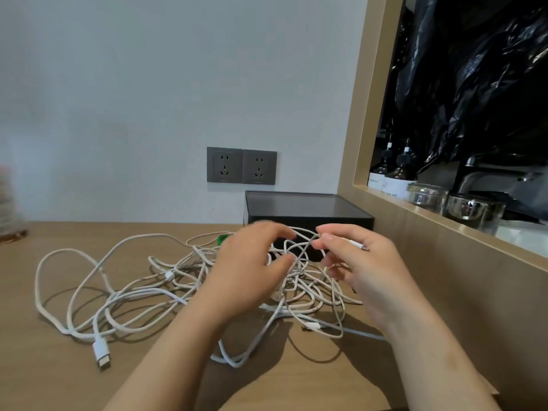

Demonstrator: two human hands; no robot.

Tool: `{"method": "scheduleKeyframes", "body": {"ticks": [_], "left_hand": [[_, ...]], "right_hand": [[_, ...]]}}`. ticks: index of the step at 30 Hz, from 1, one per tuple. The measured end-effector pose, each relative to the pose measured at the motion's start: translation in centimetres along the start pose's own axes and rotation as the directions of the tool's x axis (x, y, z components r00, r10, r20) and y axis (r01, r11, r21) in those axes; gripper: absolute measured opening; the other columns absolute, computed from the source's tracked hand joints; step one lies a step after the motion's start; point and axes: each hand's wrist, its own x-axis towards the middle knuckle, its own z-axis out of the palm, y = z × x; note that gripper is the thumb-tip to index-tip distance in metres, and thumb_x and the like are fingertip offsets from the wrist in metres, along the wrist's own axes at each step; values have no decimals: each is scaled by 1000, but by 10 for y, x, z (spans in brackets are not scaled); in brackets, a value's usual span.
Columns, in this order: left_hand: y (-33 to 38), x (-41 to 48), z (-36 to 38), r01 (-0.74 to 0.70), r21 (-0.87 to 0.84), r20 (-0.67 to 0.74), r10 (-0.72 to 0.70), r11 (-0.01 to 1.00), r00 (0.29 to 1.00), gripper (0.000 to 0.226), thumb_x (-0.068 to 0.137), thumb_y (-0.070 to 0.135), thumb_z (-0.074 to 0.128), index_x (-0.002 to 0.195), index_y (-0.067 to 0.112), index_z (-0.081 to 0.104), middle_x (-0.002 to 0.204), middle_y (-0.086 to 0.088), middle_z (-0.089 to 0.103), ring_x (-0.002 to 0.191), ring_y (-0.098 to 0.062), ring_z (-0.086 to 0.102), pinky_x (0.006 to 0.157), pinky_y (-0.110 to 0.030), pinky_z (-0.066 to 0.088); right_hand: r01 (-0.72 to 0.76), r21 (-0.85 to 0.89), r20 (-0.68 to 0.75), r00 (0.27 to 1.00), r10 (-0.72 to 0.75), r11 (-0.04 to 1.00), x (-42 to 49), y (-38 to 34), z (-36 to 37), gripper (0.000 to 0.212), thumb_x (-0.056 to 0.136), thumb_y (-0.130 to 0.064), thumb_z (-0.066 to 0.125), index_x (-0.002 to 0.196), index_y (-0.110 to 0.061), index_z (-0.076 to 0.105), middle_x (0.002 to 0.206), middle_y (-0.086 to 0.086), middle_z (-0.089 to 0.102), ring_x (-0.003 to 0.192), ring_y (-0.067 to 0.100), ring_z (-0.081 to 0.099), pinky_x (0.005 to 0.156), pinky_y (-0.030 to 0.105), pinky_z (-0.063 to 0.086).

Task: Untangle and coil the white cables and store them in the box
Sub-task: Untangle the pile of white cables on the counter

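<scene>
A tangle of white cables (142, 292) sprawls across the wooden table (44, 375), with a USB plug (101, 354) lying at the front left. My right hand (364, 271) pinches a cable strand between thumb and forefinger, and a plug end sticks out behind its fingers. My left hand (252, 268) hovers over the knot with fingers spread and curved; strands run between them, and the hand is blurred. Behind both hands stands the black box (308, 207) against the wall, partly hidden by them.
Two grey wall sockets (241, 166) sit above the box. A wooden ledge (444, 221) on the right carries glass jars (474, 210) and dark soap bottles (397, 173). A small green object (223, 238) peeks out behind the cables. A blurred object (9, 203) stands at far left.
</scene>
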Motion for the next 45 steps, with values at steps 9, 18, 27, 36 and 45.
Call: {"method": "scheduleKeyframes", "body": {"ticks": [9,18,27,36,45], "left_hand": [[-14,-5,1,163,111,154,-179,980,972,18,96,24,50,107,31,61,92,12,67,81,-8,62,79,-30,53],[-3,-1,-7,-33,-217,-313,-37,976,949,27,87,10,61,96,35,62,86,15,58,75,-4,56,67,-10,42],[3,-4,-7,177,-673,16,-225,718,974,11,84,24,67,92,28,72,80,9,72,72,0,64,60,-11,48],[1,7,-13,211,-894,403,-505,-394,763,7,82,12,66,87,8,65,69,-1,64,71,-9,60,67,-25,49],[18,5,-16,249,-755,539,-358,-607,762,36,99,26,45,79,1,63,65,-9,67,55,-19,67,70,-36,50]], "right_hand": [[66,265,-80,996,-46,962,0,-8,-8,17,91,-13,54,93,-16,70,81,3,71,63,11,52,56,24,44],[214,-430,9,973,-232,877,2,4,4,21,94,-26,52,108,-34,66,88,-24,66,87,-13,56,72,10,42],[286,-511,39,950,-310,811,0,4,14,14,83,-31,67,71,-38,62,87,-15,54,81,-1,51,62,10,37],[158,-288,114,985,-130,945,2,7,10,23,92,-31,53,77,-22,67,52,-5,57,52,4,52,58,16,47],[241,-384,179,966,-184,891,-4,5,20,41,92,-42,46,59,-20,56,50,-10,52,53,1,49,51,10,39]]}}
